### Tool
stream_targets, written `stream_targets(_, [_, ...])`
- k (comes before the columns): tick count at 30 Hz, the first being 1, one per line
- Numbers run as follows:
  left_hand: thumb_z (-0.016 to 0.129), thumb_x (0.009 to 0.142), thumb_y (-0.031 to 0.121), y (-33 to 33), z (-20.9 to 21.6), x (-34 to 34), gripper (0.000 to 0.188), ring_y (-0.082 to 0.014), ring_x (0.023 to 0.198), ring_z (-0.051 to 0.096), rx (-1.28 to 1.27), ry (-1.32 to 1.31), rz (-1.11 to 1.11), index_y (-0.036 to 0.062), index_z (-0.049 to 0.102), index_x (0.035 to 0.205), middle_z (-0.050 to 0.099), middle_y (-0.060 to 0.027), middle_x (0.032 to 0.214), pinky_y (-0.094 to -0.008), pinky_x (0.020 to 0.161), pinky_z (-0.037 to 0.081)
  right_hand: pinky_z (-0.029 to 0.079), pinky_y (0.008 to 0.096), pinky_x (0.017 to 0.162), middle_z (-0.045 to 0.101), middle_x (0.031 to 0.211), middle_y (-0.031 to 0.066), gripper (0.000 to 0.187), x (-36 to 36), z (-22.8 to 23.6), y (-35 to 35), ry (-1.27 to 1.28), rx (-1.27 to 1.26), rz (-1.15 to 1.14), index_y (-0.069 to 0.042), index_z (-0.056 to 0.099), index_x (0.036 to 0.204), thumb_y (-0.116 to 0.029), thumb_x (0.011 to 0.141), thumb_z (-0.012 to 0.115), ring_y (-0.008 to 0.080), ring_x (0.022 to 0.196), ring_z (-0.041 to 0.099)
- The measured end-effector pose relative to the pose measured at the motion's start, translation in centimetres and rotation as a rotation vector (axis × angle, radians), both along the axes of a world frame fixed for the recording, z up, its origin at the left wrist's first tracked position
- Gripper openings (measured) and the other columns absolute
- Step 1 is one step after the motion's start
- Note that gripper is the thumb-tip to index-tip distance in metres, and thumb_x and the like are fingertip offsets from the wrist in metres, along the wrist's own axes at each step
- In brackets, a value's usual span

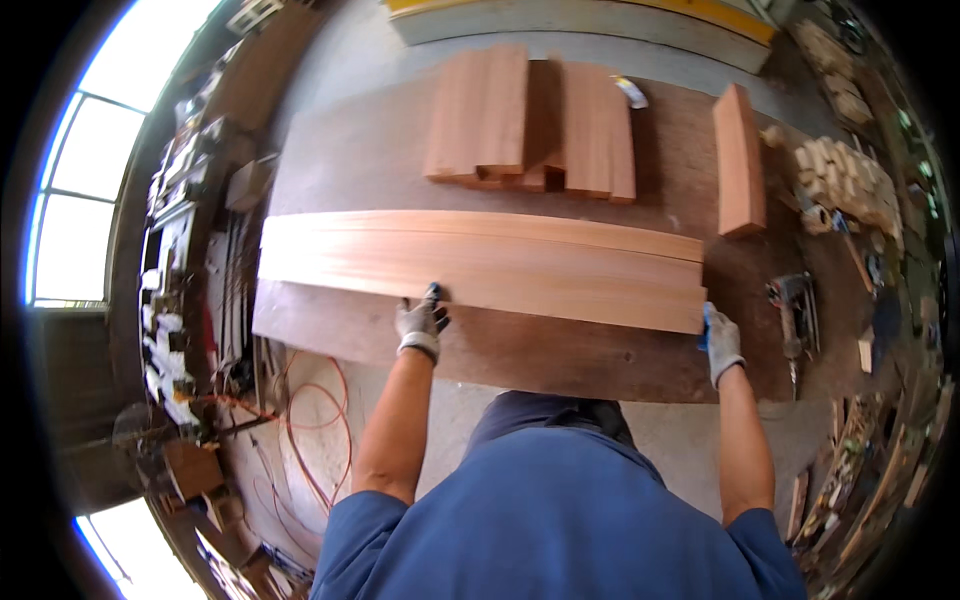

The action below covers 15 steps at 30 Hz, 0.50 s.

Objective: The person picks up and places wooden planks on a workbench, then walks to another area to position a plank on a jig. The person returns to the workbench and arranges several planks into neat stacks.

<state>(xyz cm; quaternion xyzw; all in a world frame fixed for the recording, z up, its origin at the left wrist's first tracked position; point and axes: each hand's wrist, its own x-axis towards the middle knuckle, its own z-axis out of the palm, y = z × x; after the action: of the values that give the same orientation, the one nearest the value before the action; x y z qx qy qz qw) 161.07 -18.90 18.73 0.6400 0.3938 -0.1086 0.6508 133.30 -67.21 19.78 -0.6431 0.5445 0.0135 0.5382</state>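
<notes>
Two long, smooth reddish-brown wooden boards point(480, 262) lie side by side across the work table point(560, 360), and the nearer one sticks out slightly at the right end. My left hand point(420, 325), in a grey-white glove with dark fingertips, is at the near edge around mid-length, fingers spread and touching the wood. At the right end, my right hand point(722, 343), in a similar glove with blue on the fingers, has its fingers stretched out against the end face. Part of those fingers is hidden from view.
Shorter wooden boards point(480, 115) lie stacked on the table's far side. A thick wooden block point(738, 165) stands at right, near a power drill point(795, 315) and a pile of small pale wood pieces point(845, 180). An orange hose point(318, 430) coils on the floor at left.
</notes>
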Motion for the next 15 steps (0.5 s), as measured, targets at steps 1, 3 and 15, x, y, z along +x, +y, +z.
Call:
stream_targets(1, [0.086,0.084,0.023,-0.2,0.8,-0.1,0.093,-0.0216,0.063,0.065,0.028,0.014,-0.024,0.0176,0.028,0.156,0.066,-0.0042,0.086,-0.0377,0.051,0.057,0.05,0.0298,0.063,0.067,0.088,0.0007,0.047,0.4,-0.5,-0.2,-0.02,-0.025,0.001,-0.004,0.072,0.106,-0.049,0.099,0.062,0.0108,0.073,0.059])
stream_targets(3, [0.085,0.084,0.024,0.0,1.6,-0.4,0.097,-0.0227,0.068,0.067,0.009,0.025,-0.051,0.0169,0.024,0.159,0.066,-0.0064,0.093,-0.0378,0.053,0.058,0.05,0.0293,0.074,0.068,0.098,0.0019,0.048,1.6,-0.2,0.3,-0.102,-0.024,0.008,-0.003,0.07,0.115,-0.047,0.099,0.063,0.0102,0.086,0.06])
stream_targets(15, [0.086,0.084,0.028,-0.2,2.5,-1.6,0.106,-0.0259,0.078,0.07,-0.181,0.023,-0.039,0.0174,0.015,0.162,0.066,-0.0139,0.113,-0.0374,0.059,0.056,0.047,0.0342,0.097,0.067,0.125,0.0132,0.067,2.9,-1.5,2.9,-0.062,-0.243,0.109,0.004,0.059,0.132,-0.052,0.095,0.066,0.0218,0.112,0.061])
